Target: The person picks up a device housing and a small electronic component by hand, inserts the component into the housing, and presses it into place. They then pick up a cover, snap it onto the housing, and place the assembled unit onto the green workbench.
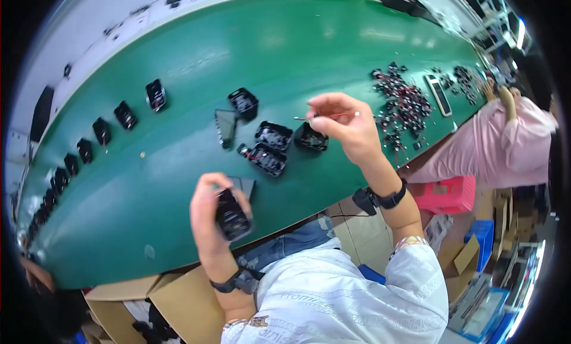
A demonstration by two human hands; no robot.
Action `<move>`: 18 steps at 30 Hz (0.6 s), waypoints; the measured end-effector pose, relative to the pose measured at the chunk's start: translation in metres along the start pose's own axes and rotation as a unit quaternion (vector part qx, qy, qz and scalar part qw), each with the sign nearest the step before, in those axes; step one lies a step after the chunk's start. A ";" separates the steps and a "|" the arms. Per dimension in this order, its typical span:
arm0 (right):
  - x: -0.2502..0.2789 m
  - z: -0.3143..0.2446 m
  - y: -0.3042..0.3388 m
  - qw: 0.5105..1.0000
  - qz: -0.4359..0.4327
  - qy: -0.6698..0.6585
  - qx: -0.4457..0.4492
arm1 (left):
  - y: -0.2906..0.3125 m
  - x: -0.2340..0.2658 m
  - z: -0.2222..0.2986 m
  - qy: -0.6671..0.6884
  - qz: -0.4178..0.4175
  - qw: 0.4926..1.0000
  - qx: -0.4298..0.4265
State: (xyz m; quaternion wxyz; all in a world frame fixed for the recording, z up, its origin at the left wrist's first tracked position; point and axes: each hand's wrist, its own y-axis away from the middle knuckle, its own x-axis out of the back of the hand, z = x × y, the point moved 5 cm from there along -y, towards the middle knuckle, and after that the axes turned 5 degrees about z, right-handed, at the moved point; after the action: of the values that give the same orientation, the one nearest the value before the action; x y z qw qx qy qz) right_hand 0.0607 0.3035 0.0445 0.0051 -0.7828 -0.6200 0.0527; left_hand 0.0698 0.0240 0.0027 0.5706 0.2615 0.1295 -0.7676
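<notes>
My left hand (209, 207) grips a black plastic housing (232, 218) with rounded corners, above the near edge of the table. Between the fingertips of my right hand (345, 125) is a small part with thin red and black wires (340, 114) and a pale connector end. Below that hand sits a dark box-shaped housing (311, 138). To its left lie two open black housings (273, 136), (269, 159), the nearer with a wired part on it. Another black housing (244, 102) and a flat dark panel (225, 126) lie beyond. A grey flat piece (245, 186) is partly hidden by my left hand.
The green table (262, 46) carries a row of black housings (125, 115) along its left side. A heap of small wired parts (402, 100) and a phone-like device (439, 95) lie at right. Beside them sits a person in pink (493, 142). Cardboard boxes (187, 302) stand below.
</notes>
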 end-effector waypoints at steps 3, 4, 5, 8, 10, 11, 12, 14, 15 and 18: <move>-0.043 -0.007 0.032 0.997 -0.048 0.046 0.029 | -0.002 -0.024 -0.009 -0.062 -0.036 0.997 0.021; -0.056 -0.017 0.039 0.961 -0.104 0.170 0.192 | -0.002 -0.029 -0.007 -0.067 -0.054 0.996 0.035; -0.068 -0.021 0.046 0.952 -0.124 0.164 0.228 | -0.002 -0.032 -0.007 -0.071 -0.073 0.994 0.050; -0.085 -0.015 0.052 0.952 -0.114 0.143 0.245 | 0.001 -0.034 -0.011 -0.060 -0.089 0.993 0.043; -0.090 -0.013 0.052 0.941 -0.105 0.155 0.281 | 0.003 -0.032 -0.010 -0.052 -0.078 0.994 0.051; -0.092 -0.011 0.053 0.942 -0.108 0.153 0.278 | 0.003 -0.031 -0.010 -0.044 -0.073 0.995 0.057; -0.092 -0.012 0.055 0.934 -0.098 0.167 0.301 | -0.002 -0.024 -0.013 -0.089 -0.081 0.992 0.038; -0.091 -0.011 0.056 0.925 -0.103 0.168 0.325 | 0.004 -0.023 -0.014 -0.043 -0.086 0.993 0.064; -0.091 -0.011 0.057 0.925 -0.106 0.168 0.323 | 0.006 -0.027 -0.012 0.002 -0.096 0.991 0.091; -0.090 -0.011 0.060 0.925 -0.120 0.179 0.314 | 0.007 -0.028 -0.012 -0.015 -0.050 0.995 0.089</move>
State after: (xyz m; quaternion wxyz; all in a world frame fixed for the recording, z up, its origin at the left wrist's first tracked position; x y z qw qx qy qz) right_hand 0.0993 0.2029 0.0578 0.3679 -0.6569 -0.6500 0.1033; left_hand 0.0853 0.0510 0.0087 0.5081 0.2932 0.0652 -0.8072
